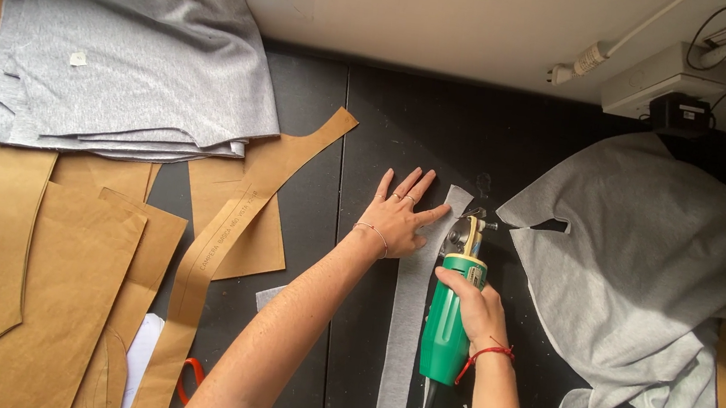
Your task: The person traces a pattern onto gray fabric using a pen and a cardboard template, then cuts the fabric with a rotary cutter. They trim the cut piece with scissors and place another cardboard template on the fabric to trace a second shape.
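Left hand: your left hand (400, 215) lies flat, fingers spread, pressing the grey fabric strip (410, 310) at frame centre.
Right hand: your right hand (472, 306) is wrapped round the green electric cutter (450, 319).
Cutter: blade end at the strip's top, just beside your left thumb.
Right side: large grey fabric piece (647, 273).

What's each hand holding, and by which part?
Right hand grips the green electric fabric cutter around its body. Left hand holds nothing, pressing flat on the grey fabric strip.

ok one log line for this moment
left hand: flat on grey strip | right hand: grips green cutter | cutter at strip's top end
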